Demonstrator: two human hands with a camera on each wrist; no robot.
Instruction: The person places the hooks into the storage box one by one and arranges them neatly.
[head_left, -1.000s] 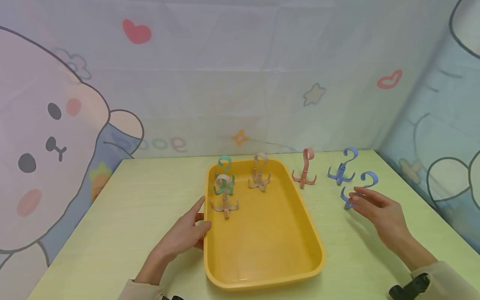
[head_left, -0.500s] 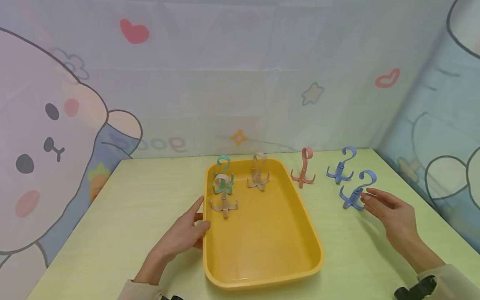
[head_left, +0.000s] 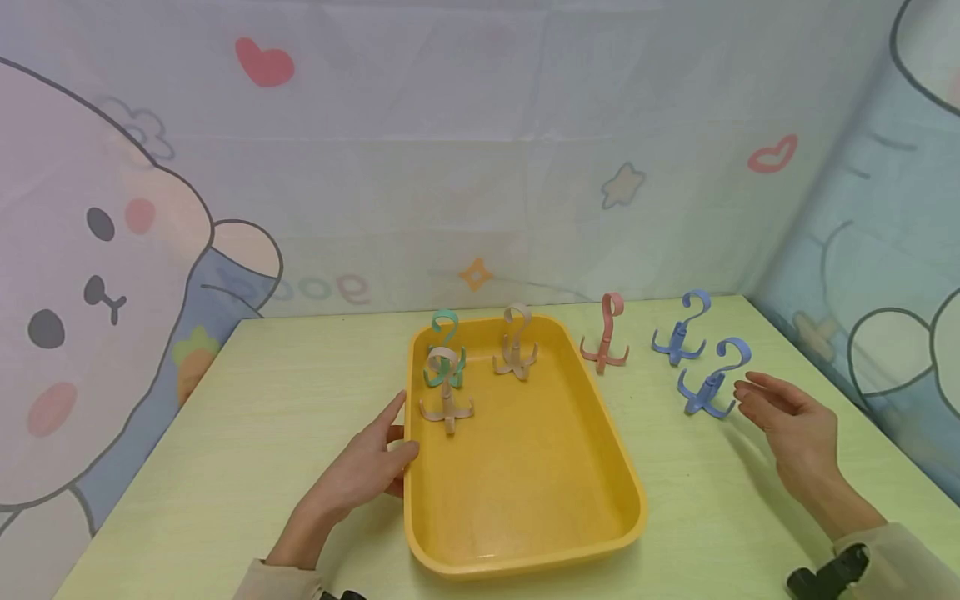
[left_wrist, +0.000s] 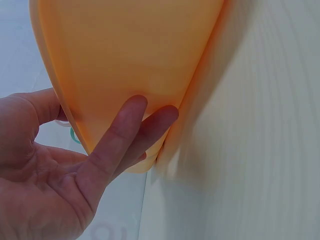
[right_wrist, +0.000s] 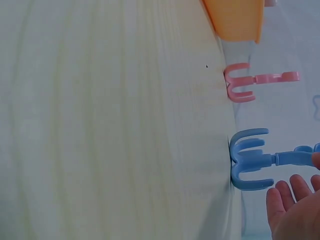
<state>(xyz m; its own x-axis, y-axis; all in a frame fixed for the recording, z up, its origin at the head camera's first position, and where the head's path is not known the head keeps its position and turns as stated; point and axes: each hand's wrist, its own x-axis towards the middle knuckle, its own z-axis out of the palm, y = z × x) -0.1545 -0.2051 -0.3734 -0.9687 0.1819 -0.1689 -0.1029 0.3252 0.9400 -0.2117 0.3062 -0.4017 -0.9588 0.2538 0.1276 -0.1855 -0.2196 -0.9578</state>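
Observation:
My left hand [head_left: 360, 471] pinches the left wall of a yellow tray [head_left: 525, 558], thumb over the rim and fingers [left_wrist: 117, 135] against the outer side. My right hand [head_left: 795, 433], fingers slightly bent, is just right of the nearer blue multi-prong hook [head_left: 707, 392] and holds nothing. That hook stands on its prongs with its curled top up. A second blue hook [head_left: 677, 340] stands behind it, and a pink hook [head_left: 605, 346] to the left. Inside the tray stand a green hook [head_left: 446, 333] and two beige hooks, one at the back [head_left: 516, 354] and one nearer [head_left: 448, 404].
The light yellow-green table [head_left: 300, 375] ends at a printed cloth backdrop [head_left: 450, 167]. Another cloth wall [head_left: 885, 250] flanks the table's right side. The tray's right rim lies between its hooks and the blue and pink ones.
My right hand has drawn back to the right from the nearer blue hook, which now stands uncovered. The left hand stays at the tray. The head view has shifted slightly.

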